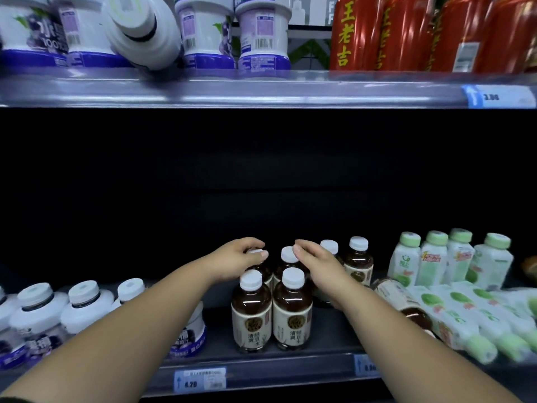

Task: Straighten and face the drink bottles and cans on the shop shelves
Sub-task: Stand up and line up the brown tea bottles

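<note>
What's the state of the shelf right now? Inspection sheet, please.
Surface: lower shelf, dark, price tags on its rail.
Job's things: front brown bottles upright, labels forward; fallen bottle lying at right; green bottles lying beside it; tipped jar on the upper shelf.
Clutter: nothing seen.
Hands: left hand grips the back bottle by its cap; right hand over neighbouring caps, grip unclear.
Cables: nothing seen.
Surroundings: red bottles upper right; white jars lower left.
</note>
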Available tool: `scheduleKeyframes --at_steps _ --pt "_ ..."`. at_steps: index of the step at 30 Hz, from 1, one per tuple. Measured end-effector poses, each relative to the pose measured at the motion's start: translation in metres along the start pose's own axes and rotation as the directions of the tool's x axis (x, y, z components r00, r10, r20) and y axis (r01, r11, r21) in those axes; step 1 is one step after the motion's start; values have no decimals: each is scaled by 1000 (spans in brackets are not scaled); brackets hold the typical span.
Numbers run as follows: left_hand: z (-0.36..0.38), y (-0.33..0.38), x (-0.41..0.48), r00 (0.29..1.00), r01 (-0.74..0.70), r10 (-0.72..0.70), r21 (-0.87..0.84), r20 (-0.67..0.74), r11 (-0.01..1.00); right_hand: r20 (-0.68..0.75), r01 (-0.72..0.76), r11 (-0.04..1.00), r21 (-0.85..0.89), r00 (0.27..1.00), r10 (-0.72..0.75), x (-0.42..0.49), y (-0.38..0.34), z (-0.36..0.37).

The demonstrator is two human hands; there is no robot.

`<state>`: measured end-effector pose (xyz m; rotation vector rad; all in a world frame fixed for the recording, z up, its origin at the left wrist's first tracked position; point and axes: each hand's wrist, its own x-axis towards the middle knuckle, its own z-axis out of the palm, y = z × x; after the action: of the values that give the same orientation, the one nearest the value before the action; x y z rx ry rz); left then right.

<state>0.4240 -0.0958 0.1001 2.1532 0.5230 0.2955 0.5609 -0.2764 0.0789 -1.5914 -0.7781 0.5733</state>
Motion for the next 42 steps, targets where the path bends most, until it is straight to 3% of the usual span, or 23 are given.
scheduleKeyframes --at_steps 3,6,12,17,21,24,27,30,33,42 --pt "13 7 -11 999 0 4 -68 52 998 -3 -28 981 190 1000 29 -17 28 6" --pt "22 9 -18 999 21 -24 65 48 998 29 -72 977 202 997 68 -24 45 17" --pt "29 13 -25 1000 18 -16 153 -14 988 42 -42 963 265 999 32 -19 57 30" --pt "17 6 -27 999 34 -39 279 10 960 17 -36 954 298 999 32 -25 54 40" --pt "1 -1 -27 998 13 -29 287 52 958 31 -35 950 309 999 27 -29 50 55" --pt "-5 -3 -27 996 -16 -12 300 90 954 26 9 980 201 1000 -15 -30 48 55" --pt "-7 0 -26 994 -9 -22 286 104 958 22 162 985 -62 987 -161 -27 40 49" --pt "-6 -2 -24 994 -1 -25 240 104 971 67 193 950 -246 981 -182 -24 32 48" --pt "-4 -7 -24 990 -36 -15 362 138 931 73 188 953 -239 982 -175 -25 33 51" --pt "-7 -5 -26 993 -30 -19 408 115 913 110 190 940 -283 980 -165 -27 30 46"
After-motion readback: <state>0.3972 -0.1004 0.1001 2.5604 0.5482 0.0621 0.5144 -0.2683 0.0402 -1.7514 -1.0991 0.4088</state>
